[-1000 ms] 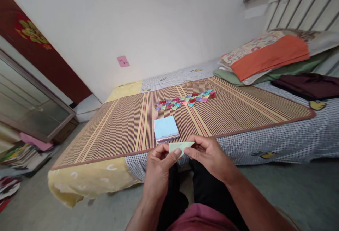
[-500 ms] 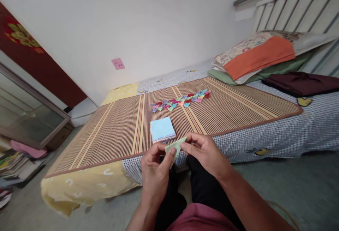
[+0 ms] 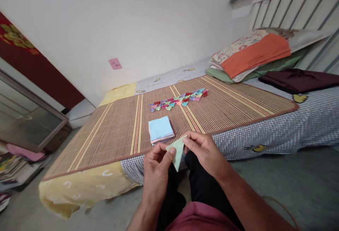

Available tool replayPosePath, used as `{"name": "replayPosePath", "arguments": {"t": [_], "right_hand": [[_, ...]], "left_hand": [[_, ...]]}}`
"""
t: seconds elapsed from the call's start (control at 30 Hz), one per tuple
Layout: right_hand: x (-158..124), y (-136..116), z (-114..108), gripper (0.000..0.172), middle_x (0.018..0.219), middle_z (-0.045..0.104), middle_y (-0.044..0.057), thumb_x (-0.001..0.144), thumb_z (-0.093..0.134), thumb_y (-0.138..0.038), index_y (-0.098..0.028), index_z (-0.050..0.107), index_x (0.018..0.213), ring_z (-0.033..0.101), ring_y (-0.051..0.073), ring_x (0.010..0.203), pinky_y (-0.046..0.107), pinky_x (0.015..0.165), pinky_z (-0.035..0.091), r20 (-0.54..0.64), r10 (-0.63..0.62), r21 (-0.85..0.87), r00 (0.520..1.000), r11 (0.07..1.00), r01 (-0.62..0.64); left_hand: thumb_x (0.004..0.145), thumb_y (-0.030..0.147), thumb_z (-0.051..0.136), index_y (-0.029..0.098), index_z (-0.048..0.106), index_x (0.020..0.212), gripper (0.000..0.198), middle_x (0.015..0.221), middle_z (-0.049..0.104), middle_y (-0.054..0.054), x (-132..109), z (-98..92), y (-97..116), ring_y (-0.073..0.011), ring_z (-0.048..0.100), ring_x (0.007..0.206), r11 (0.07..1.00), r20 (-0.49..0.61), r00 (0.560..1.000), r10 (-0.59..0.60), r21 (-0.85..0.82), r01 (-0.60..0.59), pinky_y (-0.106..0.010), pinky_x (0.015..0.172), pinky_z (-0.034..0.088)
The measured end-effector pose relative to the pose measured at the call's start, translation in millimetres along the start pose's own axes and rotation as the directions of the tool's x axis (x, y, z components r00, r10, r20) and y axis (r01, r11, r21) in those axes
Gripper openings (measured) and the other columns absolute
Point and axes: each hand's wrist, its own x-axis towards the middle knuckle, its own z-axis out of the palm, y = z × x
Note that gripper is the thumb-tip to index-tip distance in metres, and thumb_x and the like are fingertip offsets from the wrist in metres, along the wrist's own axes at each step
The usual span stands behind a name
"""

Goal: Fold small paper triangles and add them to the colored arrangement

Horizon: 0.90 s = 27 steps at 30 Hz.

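Both hands meet over the lap, just in front of the bed's near edge, pinching a folded green paper (image 3: pixel 177 152) between them. The left hand (image 3: pixel 156 169) grips its left corner with thumb and forefinger; the right hand (image 3: pixel 203 150) closes its fingertips on the upper right corner. The paper is a triangle with its tip pointing down, held in the air, clear of the bed.

Just beyond the hands, a stack of square sheets (image 3: pixel 160 129) with a blue one on top lies on the striped mat (image 3: pixel 111 132) near its front edge. Farther back on the mat sits a row of small folded pieces (image 3: pixel 178 100) in many colours. Pillows (image 3: pixel 254 53) are piled at the bed's right end, with a dark cloth (image 3: pixel 299 80) beside them. A pink note (image 3: pixel 115 63) is stuck on the wall.
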Motion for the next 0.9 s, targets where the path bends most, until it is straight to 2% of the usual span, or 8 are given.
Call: {"name": "replayPosePath", "arguments": {"t": [0.23,0.37,0.47,0.6,0.7,0.77,0.9], "right_hand": [[3.0,-3.3,-6.6,0.035,0.065,0.053,-0.003,0.104,0.046,-0.032,-0.02,0.055,0.072,0.053,0.014,0.064,0.026,0.063,0.042,-0.012,-0.015,-0.108,1.0,0.994,0.014],[2.5,-1.1,-6.5,0.04,0.062,0.049,-0.003,0.103,0.047,-0.036,-0.021,0.05,0.067,0.05,0.013,0.061,0.026,0.061,0.04,-0.044,-0.03,-0.154,0.999,0.988,0.023],[2.6,1.0,-5.6,0.037,0.062,0.051,-0.003,0.103,0.048,-0.036,-0.02,0.055,0.071,0.051,0.013,0.06,0.026,0.059,0.039,-0.062,-0.035,-0.184,0.997,0.983,0.023],[3.3,-1.0,-5.8,0.027,0.066,0.055,-0.003,0.099,0.056,-0.038,-0.019,0.063,0.081,0.052,0.013,0.061,0.025,0.059,0.042,-0.078,0.003,-0.04,0.997,0.999,-0.006],[2.8,-3.4,-6.3,0.026,0.065,0.054,-0.004,0.092,0.067,-0.04,-0.019,0.063,0.078,0.051,0.012,0.06,0.024,0.058,0.042,0.0,0.062,0.066,0.998,0.996,-0.062],[2.0,-3.0,-6.9,0.027,0.065,0.055,-0.004,0.088,0.072,-0.041,-0.018,0.062,0.076,0.051,0.011,0.06,0.023,0.057,0.042,0.034,0.093,0.094,0.995,0.991,-0.096],[0.2,1.8,-8.8,0.023,0.068,0.057,-0.003,0.084,0.078,-0.036,-0.018,0.065,0.078,0.052,0.011,0.063,0.022,0.058,0.043,0.025,0.122,0.115,0.992,0.986,-0.124]], "left_hand": [[0.089,0.036,0.071,0.016,0.064,0.067,0.03,0.062,0.058,0.003,3.2,2.7,0.1,-0.0097,0.052,0.062,1.0,0.108,0.994,0.005,0.004,-0.005,-0.02,0.063,0.042],[0.09,0.036,0.071,0.016,0.069,0.075,0.024,0.065,0.062,0.002,1.6,2.7,-1.9,-0.0097,0.051,0.061,0.996,0.084,0.996,0.042,0.079,-0.048,-0.02,0.061,0.041],[0.089,0.036,0.072,0.016,0.071,0.077,0.024,0.067,0.064,0.001,0.2,3.3,-5.3,-0.0106,0.053,0.063,0.995,0.09,0.996,0.02,0.092,-0.029,-0.02,0.063,0.042],[0.085,0.035,0.076,0.016,0.071,0.075,0.022,0.066,0.064,0.001,-0.3,6.0,-4.9,-0.0105,0.052,0.062,0.997,0.058,0.998,0.02,0.07,-0.024,-0.02,0.06,0.041],[0.085,0.036,0.075,0.016,0.069,0.072,0.024,0.063,0.06,0.002,-1.4,8.8,1.9,-0.0101,0.049,0.059,0.997,0.042,0.998,0.038,0.07,-0.041,-0.019,0.058,0.041],[0.086,0.036,0.074,0.017,0.068,0.07,0.026,0.061,0.056,0.002,-2.9,10.3,7.7,-0.0099,0.047,0.058,0.996,0.059,0.997,0.052,0.074,-0.056,-0.019,0.058,0.041],[0.087,0.039,0.072,0.016,0.069,0.071,0.028,0.061,0.054,0.002,-4.4,10.6,13.6,-0.0101,0.046,0.058,0.993,0.087,0.995,0.058,0.093,-0.066,-0.019,0.059,0.042]]}}
